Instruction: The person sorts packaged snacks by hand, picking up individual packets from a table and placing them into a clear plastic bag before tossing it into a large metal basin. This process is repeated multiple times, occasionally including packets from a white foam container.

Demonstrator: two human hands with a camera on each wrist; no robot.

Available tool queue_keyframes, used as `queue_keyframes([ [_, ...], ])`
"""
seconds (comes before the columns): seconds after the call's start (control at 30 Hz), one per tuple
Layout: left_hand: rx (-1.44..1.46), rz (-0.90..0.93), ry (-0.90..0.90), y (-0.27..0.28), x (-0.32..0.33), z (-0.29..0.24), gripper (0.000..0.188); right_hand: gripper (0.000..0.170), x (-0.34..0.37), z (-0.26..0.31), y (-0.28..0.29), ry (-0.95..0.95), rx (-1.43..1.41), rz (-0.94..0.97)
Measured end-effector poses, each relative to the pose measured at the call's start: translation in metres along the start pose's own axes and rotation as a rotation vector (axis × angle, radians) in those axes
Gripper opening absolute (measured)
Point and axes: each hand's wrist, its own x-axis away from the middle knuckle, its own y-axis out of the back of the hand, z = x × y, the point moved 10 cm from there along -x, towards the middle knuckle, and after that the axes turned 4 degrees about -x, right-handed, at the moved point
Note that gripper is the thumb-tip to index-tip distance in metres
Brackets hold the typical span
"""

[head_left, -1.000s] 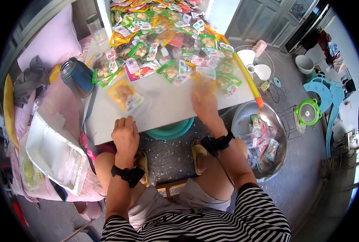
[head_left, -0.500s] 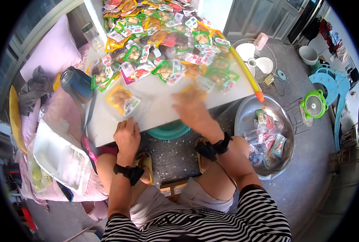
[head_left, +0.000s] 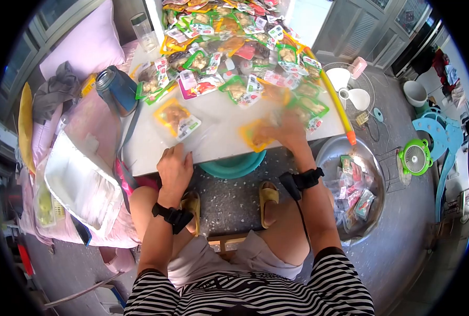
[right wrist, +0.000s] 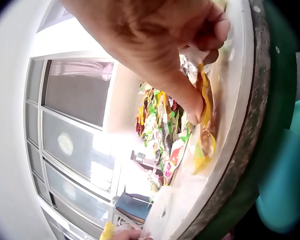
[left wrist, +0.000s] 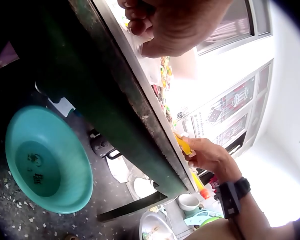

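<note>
My right hand [head_left: 287, 131], blurred, is over the right front of the table. In the right wrist view its thumb and fingers pinch a yellow-edged clear snack packet [right wrist: 205, 122] close over the white tabletop [head_left: 218, 137]. The packet's food inside looks brownish. At the front edge rests my left hand [head_left: 175, 168], fingers loosely curled and holding nothing. Just beyond it lies another yellow-edged snack packet [head_left: 176, 118] with a white label. A heap of snack packets [head_left: 234, 42], edged in green, yellow and red, covers the back of the table.
A yellow tube with an orange end [head_left: 332, 100] runs along the table's right edge. On the floor at right stands a metal basin [head_left: 377, 210] holding packets. A teal basin [head_left: 234, 167] sits below the table. At left are a blue flask [head_left: 117, 92] and a white foam box [head_left: 76, 184].
My right hand has drawn a yellow-edged packet from the heap toward the front, then shifted right with the packet at its fingertips. My left hand stays at the edge. The head view has shifted slightly.
</note>
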Motion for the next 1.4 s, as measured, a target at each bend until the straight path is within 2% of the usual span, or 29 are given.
queue_keyframes([
  [0.07, 0.029, -0.020, -0.003, 0.002, -0.001, 0.000, 0.024, 0.058, 0.002, -0.003, -0.016, -0.120, -0.193, 0.236],
  [0.17, 0.057, -0.067, -0.024, 0.007, -0.001, -0.002, 0.020, 0.040, 0.002, -0.015, -0.019, -0.062, -0.547, 0.096],
  [0.27, 0.080, -0.070, -0.038, 0.010, -0.002, -0.006, 0.014, 0.038, 0.017, 0.005, -0.016, -0.157, -0.394, 0.169],
  [0.37, 0.094, -0.108, -0.036, 0.014, -0.004, -0.007, 0.011, 0.050, 0.030, 0.026, -0.026, -0.213, -0.639, 0.259],
  [0.47, 0.113, -0.129, -0.034, 0.017, -0.006, -0.006, 0.010, 0.067, 0.042, 0.060, -0.039, -0.187, -0.838, 0.369],
  [0.57, 0.193, -0.170, -0.039, 0.018, -0.006, -0.004, 0.009, 0.073, 0.049, 0.083, -0.066, -0.123, -1.075, 0.319],
  [0.67, 0.213, -0.177, -0.051, 0.018, -0.006, -0.009, 0.007, 0.075, 0.045, 0.080, -0.091, -0.050, -1.001, 0.165],
  [0.8, 0.224, -0.176, -0.050, 0.018, -0.006, -0.012, 0.008, 0.073, 0.052, 0.092, -0.103, -0.133, -1.009, 0.013],
  [0.9, 0.233, -0.180, -0.048, 0.020, -0.007, -0.011, 0.011, 0.063, 0.053, 0.093, -0.111, -0.123, -1.031, -0.040],
  [1.0, 0.228, -0.173, -0.046, 0.018, -0.007, -0.011, 0.011, 0.050, 0.063, 0.102, -0.124, -0.263, -1.314, 0.098],
  [1.1, 0.223, -0.161, -0.054, 0.018, -0.006, -0.011, 0.012, 0.034, 0.063, 0.092, -0.146, -0.360, -1.302, 0.378],
  [1.2, 0.219, -0.154, -0.047, 0.022, -0.007, -0.011, 0.013, 0.024, 0.058, 0.085, -0.144, -0.334, -1.208, 0.421],
  [1.3, 0.236, -0.174, -0.055, 0.024, -0.007, -0.012, 0.013, 0.020, 0.056, 0.092, -0.145, -0.315, -1.273, 0.408],
  [1.4, 0.247, -0.195, -0.080, 0.025, -0.004, -0.016, 0.014, 0.021, 0.056, 0.115, -0.156, -0.295, -1.514, 0.349],
])
